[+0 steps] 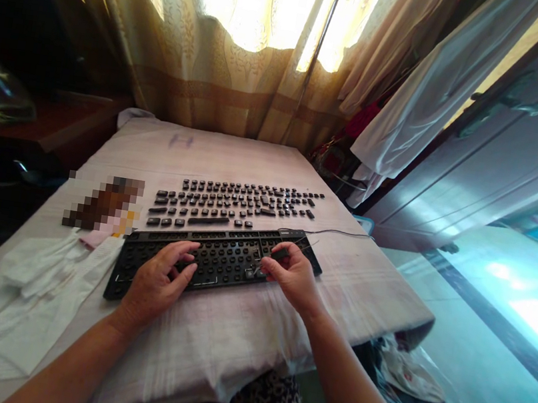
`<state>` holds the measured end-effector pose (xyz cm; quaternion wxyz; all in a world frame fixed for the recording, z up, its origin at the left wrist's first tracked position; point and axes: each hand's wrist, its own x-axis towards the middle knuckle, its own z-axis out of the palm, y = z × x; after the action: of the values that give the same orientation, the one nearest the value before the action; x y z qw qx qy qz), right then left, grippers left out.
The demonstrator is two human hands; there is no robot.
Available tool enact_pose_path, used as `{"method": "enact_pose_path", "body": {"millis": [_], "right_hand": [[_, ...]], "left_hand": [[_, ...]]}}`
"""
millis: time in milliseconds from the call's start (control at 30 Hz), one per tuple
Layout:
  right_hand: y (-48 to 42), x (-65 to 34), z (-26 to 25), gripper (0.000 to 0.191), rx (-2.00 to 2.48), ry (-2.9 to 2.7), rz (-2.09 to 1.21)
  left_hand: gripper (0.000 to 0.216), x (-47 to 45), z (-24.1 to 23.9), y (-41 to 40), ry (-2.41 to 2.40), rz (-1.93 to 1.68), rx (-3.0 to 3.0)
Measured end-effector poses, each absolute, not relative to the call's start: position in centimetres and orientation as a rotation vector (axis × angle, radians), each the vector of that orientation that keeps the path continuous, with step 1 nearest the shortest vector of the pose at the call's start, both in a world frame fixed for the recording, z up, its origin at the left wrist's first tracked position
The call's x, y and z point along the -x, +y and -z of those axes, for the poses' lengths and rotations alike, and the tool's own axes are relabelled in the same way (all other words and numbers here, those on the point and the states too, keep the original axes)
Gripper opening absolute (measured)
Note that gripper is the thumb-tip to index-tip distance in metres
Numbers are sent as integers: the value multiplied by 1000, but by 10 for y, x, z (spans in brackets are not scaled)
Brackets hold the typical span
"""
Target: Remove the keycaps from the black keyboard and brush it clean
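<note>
A black keyboard (235,255) lies slantwise on the cloth-covered table, its key positions mostly bare of caps. My left hand (156,279) rests over its left half, fingers curved, thumb and forefinger apart, with nothing seen between them. Above the right part of the keyboard, my right hand (295,276) is closed in a pinch on a small dark tool (280,254) with thin wires, which looks like a keycap puller. Whether a cap sits in its wires is too small to tell. Behind the keyboard, loose black keycaps (218,204) stand in rows, with a long space bar (208,221) nearest.
White cloth or paper (26,300) lies crumpled at the table's left, beside a pixelated brown item (107,204). The keyboard cable (340,232) runs off to the right. Curtains (216,79) hang behind the table (226,350); a door (465,136) stands at the right.
</note>
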<state>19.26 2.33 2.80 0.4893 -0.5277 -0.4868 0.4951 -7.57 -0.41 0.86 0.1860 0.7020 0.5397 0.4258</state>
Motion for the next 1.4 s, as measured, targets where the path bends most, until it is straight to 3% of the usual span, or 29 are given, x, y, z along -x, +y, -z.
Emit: {"method": "enact_pose_path", "body": {"millis": [233, 433, 633, 767, 1000, 1233, 1400], "right_hand": [[22, -190, -11, 31, 1375, -1416, -1054], [21, -189, -22, 19, 1516, -1786, -718], [29, -183, -46, 22, 1500, -2276, -435], [32, -184, -46, 20, 1401, -2424, -442], [28, -196, -20, 18, 1153, -2396, -298], [26, -202, -2, 16, 1134, -2025, -464], [18, -202, 6, 25, 1073, -1917, -489]], "left_hand": [[34, 75, -8, -5, 1521, -1214, -2012], [35, 76, -9, -6, 1527, -1201, -2026], [35, 76, -8, -6, 1511, -1195, -2046], [34, 76, -5, -5, 1490, -1209, -2068], [33, 77, 0, -4, 1425, -1176, -2172], [39, 77, 10, -2, 1296, -874, -2460], [38, 78, 16, -1, 1284, -723, -2589]]}}
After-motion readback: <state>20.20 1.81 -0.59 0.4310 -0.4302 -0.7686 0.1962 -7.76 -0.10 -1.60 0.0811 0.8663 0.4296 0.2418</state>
